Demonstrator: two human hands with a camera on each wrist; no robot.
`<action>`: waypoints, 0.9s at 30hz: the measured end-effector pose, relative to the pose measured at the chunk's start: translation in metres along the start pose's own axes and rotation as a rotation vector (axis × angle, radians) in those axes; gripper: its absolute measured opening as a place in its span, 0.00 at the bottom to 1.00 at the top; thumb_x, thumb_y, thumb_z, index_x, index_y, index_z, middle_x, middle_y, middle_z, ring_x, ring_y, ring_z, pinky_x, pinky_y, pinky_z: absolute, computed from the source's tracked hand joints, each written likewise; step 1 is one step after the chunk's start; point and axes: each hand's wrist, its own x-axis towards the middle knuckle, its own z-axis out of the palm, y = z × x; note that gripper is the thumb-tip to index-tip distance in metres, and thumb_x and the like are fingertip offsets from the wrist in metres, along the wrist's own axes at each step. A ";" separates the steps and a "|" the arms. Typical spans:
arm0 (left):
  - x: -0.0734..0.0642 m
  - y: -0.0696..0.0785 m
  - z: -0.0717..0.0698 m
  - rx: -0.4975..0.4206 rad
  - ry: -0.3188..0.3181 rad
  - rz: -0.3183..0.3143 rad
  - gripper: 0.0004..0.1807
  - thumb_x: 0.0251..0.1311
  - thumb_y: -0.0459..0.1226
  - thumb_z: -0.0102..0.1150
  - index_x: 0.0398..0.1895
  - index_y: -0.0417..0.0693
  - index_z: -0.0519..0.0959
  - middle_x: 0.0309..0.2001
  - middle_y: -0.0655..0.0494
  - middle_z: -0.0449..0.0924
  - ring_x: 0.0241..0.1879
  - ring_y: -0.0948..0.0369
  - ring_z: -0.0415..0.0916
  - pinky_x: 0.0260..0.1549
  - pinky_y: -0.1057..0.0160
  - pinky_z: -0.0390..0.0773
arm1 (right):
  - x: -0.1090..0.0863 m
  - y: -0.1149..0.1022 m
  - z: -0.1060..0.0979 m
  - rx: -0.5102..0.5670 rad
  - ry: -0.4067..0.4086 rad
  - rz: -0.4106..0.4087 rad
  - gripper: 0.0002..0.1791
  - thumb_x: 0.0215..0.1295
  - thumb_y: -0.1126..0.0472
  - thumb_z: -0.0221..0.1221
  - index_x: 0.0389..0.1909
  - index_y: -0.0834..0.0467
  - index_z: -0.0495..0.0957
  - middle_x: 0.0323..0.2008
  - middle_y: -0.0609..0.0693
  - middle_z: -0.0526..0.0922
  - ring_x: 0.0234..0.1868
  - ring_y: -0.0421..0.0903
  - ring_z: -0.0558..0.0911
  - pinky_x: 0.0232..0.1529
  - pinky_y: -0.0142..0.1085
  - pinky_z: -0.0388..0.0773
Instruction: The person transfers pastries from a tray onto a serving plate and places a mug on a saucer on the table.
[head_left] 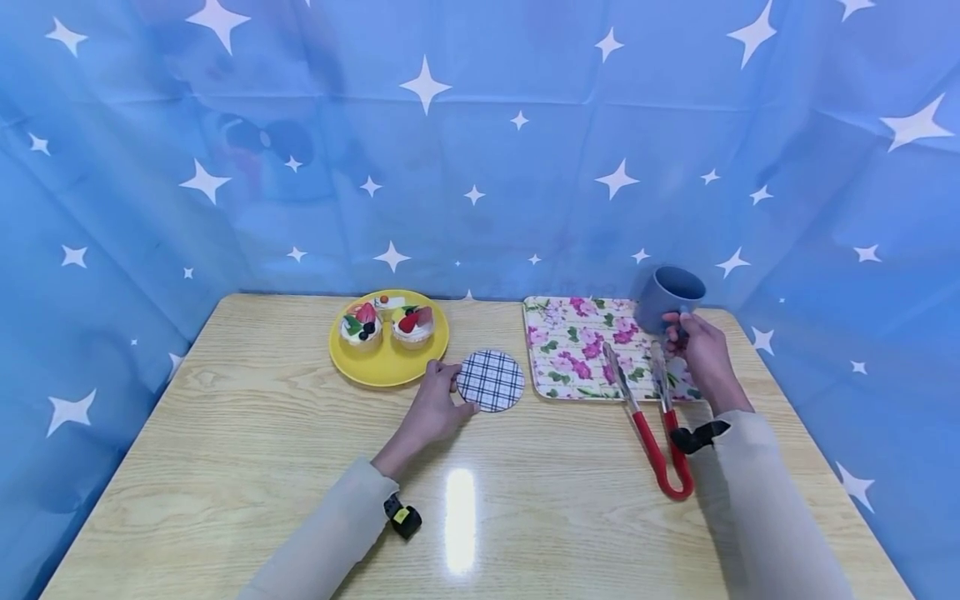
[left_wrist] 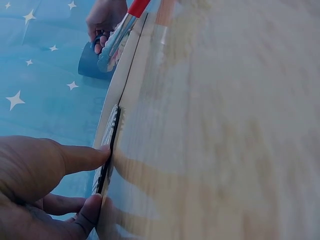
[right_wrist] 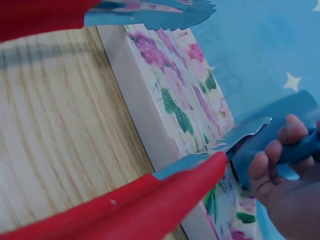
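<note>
My left hand (head_left: 438, 406) holds a round checked coaster (head_left: 491, 381) by its left side. In the left wrist view, finger and thumb are at the edge of the coaster (left_wrist: 113, 131), which lies low at the tabletop. At the right, my right hand (head_left: 702, 350) grips a blue-grey mug (head_left: 670, 298) by its handle. The mug is upright and overlaps the back right corner of a flowered tray (head_left: 551, 387). Red-handled metal tongs (head_left: 651, 446) rest with their tips on the tray, left of the right hand; the right wrist view shows the mug (right_wrist: 295, 112) just beyond one tip.
A yellow plate (head_left: 352, 367) left of the coaster carries two fruit-topped cupcakes (head_left: 413, 325) and another small piece behind them. The wooden table (head_left: 225, 433) ends at a blue star-printed curtain (head_left: 450, 225) at the back and sides.
</note>
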 end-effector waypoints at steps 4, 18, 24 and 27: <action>0.000 0.000 0.000 -0.002 -0.001 0.002 0.39 0.58 0.36 0.75 0.70 0.31 0.69 0.56 0.43 0.68 0.49 0.55 0.70 0.48 0.58 0.81 | -0.003 -0.001 -0.002 -0.038 0.017 0.002 0.30 0.83 0.40 0.35 0.63 0.60 0.69 0.41 0.47 0.67 0.42 0.45 0.69 0.39 0.35 0.75; -0.003 0.002 -0.002 -0.022 -0.001 0.022 0.38 0.58 0.33 0.74 0.70 0.29 0.69 0.56 0.41 0.68 0.49 0.55 0.69 0.48 0.59 0.80 | -0.014 -0.004 0.002 -0.087 0.029 -0.058 0.30 0.84 0.41 0.36 0.61 0.61 0.71 0.37 0.44 0.69 0.38 0.44 0.70 0.36 0.38 0.74; -0.004 0.004 -0.003 -0.020 0.002 0.018 0.37 0.58 0.34 0.74 0.69 0.30 0.70 0.55 0.42 0.68 0.49 0.55 0.69 0.47 0.59 0.79 | -0.019 -0.010 0.006 -0.043 0.031 -0.066 0.30 0.84 0.41 0.37 0.61 0.63 0.71 0.37 0.44 0.69 0.39 0.45 0.70 0.37 0.35 0.76; -0.004 0.004 -0.003 -0.020 0.000 0.017 0.37 0.58 0.34 0.74 0.69 0.31 0.70 0.55 0.43 0.68 0.49 0.55 0.69 0.48 0.58 0.79 | -0.022 -0.014 0.008 -0.003 0.028 -0.076 0.30 0.84 0.42 0.38 0.61 0.64 0.71 0.37 0.45 0.70 0.38 0.45 0.71 0.36 0.34 0.76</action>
